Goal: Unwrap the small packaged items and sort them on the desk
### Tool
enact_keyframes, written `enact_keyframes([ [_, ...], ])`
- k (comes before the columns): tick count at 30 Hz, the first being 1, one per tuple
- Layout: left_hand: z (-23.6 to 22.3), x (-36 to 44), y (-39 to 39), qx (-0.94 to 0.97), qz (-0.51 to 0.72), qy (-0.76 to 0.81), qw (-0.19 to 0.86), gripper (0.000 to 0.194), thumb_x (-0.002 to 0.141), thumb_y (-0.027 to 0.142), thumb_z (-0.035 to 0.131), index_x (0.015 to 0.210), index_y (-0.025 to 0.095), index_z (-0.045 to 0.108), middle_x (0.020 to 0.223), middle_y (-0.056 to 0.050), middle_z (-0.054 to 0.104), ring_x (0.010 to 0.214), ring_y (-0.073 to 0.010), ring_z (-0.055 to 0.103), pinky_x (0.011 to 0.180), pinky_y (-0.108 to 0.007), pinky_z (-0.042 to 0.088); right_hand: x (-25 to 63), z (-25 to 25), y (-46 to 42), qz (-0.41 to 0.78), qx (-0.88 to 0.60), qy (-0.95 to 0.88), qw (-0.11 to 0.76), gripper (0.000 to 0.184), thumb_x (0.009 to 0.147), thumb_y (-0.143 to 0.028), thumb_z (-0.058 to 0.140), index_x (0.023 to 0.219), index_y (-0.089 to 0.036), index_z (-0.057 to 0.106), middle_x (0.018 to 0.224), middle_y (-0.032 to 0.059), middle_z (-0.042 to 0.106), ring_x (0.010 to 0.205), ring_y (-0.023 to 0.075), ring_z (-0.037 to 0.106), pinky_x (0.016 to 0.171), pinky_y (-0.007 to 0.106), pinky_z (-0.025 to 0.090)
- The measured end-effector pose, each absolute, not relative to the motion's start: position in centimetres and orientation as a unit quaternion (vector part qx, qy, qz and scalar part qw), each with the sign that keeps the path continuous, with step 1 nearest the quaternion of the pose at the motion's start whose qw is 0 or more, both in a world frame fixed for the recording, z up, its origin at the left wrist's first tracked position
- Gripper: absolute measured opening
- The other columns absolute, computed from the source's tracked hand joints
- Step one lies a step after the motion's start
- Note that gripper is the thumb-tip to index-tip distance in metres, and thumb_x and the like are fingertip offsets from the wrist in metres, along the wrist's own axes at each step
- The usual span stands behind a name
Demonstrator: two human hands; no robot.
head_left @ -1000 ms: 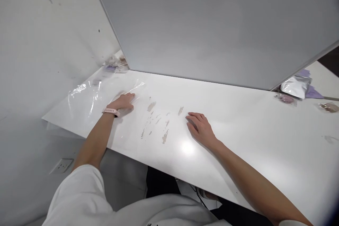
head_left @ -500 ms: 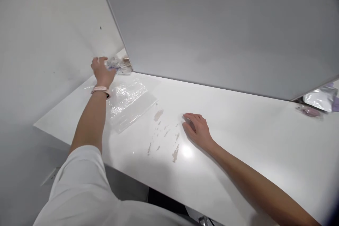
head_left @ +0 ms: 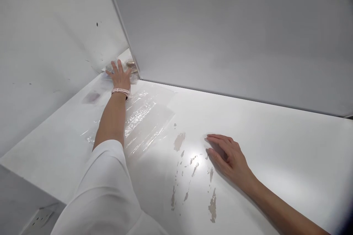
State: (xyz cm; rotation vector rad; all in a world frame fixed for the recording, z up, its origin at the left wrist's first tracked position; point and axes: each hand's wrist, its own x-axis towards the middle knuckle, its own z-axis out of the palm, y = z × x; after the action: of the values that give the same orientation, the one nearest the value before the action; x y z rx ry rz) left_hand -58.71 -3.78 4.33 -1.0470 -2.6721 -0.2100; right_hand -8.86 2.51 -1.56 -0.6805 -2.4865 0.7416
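My left hand [head_left: 120, 77] reaches to the far corner of the white table [head_left: 275, 147], fingers spread over a pile of clear plastic packets [head_left: 134, 67]. It covers part of the pile, and I cannot make out what the packets contain. Just nearer than the wrist, a large clear plastic bag [head_left: 146, 117] lies flat on the tabletop, partly under my forearm. My right hand [head_left: 228, 156] rests on its edge on the table, thumb and fingers apart with nothing between them. Brownish worn patches [head_left: 179, 141] mark the surface beside it.
A grey panel [head_left: 226, 36] stands along the table's back edge. The white wall [head_left: 55, 36] meets it at the left corner. A small packet with a pinkish content [head_left: 92, 97] lies left of my forearm. Below the table is a wall socket [head_left: 37, 222].
My left hand has moved rightward and down onto the packets, its fingers now spread. The view has shifted closer; the packets at the far right are out of sight. My right hand keeps its pose.
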Motion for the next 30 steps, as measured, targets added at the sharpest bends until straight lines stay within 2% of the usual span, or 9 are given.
enact_keyframes([
  [3,3.5,-59.7,-3.9,-0.35,-0.068,-0.926,0.123,0.042,0.1,0.014,0.027,0.129,0.005,0.056,0.164,-0.016,0.019,0.15,-0.0404,0.011,0.112,-0.06,0.03,-8.8,-1.7,2.5,0.281,-0.252,-0.899,0.222,0.026,0.097,-0.04,0.053,0.122,-0.04,0.06,0.128,0.0005,0.067,0.117,0.0312,0.06,0.085,0.055,0.055],
  [5,2.8,-60.3,-3.7,-0.341,-0.042,-0.932,0.114,0.04,0.1,0.011,0.029,0.131,0.007,0.054,0.155,-0.021,0.037,0.144,-0.0355,0.029,0.105,-0.052,0.04,-8.8,-1.8,2.6,0.289,-0.251,-0.897,0.222,0.027,0.097,-0.04,0.053,0.123,-0.041,0.06,0.128,0.0002,0.067,0.117,0.0309,0.06,0.083,0.054,0.055],
  [7,2.3,-60.8,-3.4,-0.336,-0.019,-0.936,0.102,0.041,0.099,0.009,0.028,0.131,0.006,0.054,0.137,-0.023,0.054,0.135,-0.0328,0.043,0.102,-0.048,0.043,-8.8,-1.8,2.6,0.293,-0.25,-0.895,0.226,0.027,0.097,-0.039,0.053,0.123,-0.041,0.06,0.128,0.0002,0.067,0.117,0.0302,0.061,0.081,0.052,0.056],
  [10,2.0,-61.0,-3.0,-0.333,-0.004,-0.938,0.095,0.041,0.095,0.006,0.031,0.126,0.003,0.058,0.118,-0.025,0.064,0.121,-0.0335,0.056,0.098,-0.047,0.044,-8.8,-1.6,2.6,0.294,-0.252,-0.893,0.231,0.026,0.097,-0.038,0.053,0.122,-0.04,0.06,0.127,-0.0002,0.068,0.116,0.0287,0.061,0.081,0.05,0.056],
  [15,2.6,-59.5,-4.2,-0.346,0.051,-0.933,0.083,0.038,0.092,0.011,0.037,0.121,0.003,0.059,0.112,-0.026,0.066,0.111,-0.0371,0.061,0.092,-0.045,0.045,-8.8,-1.4,2.7,0.299,-0.25,-0.891,0.234,0.025,0.097,-0.038,0.052,0.12,-0.036,0.063,0.125,0.001,0.069,0.115,0.0277,0.062,0.087,0.051,0.053],
  [20,3.4,-55.5,-7.3,-0.354,0.083,-0.928,0.079,0.037,0.091,0.013,0.039,0.121,0.006,0.059,0.108,-0.025,0.067,0.107,-0.0378,0.063,0.088,-0.044,0.046,-8.5,-1.9,2.9,0.32,-0.246,-0.884,0.236,0.028,0.096,-0.041,0.05,0.118,-0.031,0.065,0.125,0.003,0.069,0.118,0.0284,0.06,0.096,0.054,0.046],
  [26,3.7,-49.1,-10.0,-0.382,0.084,-0.917,0.073,0.033,0.092,0.014,0.04,0.117,0.01,0.061,0.105,-0.022,0.07,0.104,-0.0336,0.065,0.089,-0.042,0.047,-8.6,-2.4,3.0,0.343,-0.247,-0.876,0.233,0.031,0.093,-0.042,0.049,0.114,-0.028,0.067,0.125,0.0027,0.069,0.118,0.0279,0.058,0.1,0.053,0.041],
  [30,3.4,-43.6,-10.8,-0.427,0.066,-0.9,0.066,0.031,0.091,0.01,0.043,0.115,0.013,0.062,0.102,-0.017,0.072,0.099,-0.0283,0.068,0.087,-0.037,0.048,-8.9,-2.8,3.4,0.358,-0.245,-0.867,0.243,0.034,0.09,-0.043,0.05,0.112,-0.025,0.068,0.119,0.0043,0.071,0.114,0.0284,0.058,0.098,0.051,0.043],
])
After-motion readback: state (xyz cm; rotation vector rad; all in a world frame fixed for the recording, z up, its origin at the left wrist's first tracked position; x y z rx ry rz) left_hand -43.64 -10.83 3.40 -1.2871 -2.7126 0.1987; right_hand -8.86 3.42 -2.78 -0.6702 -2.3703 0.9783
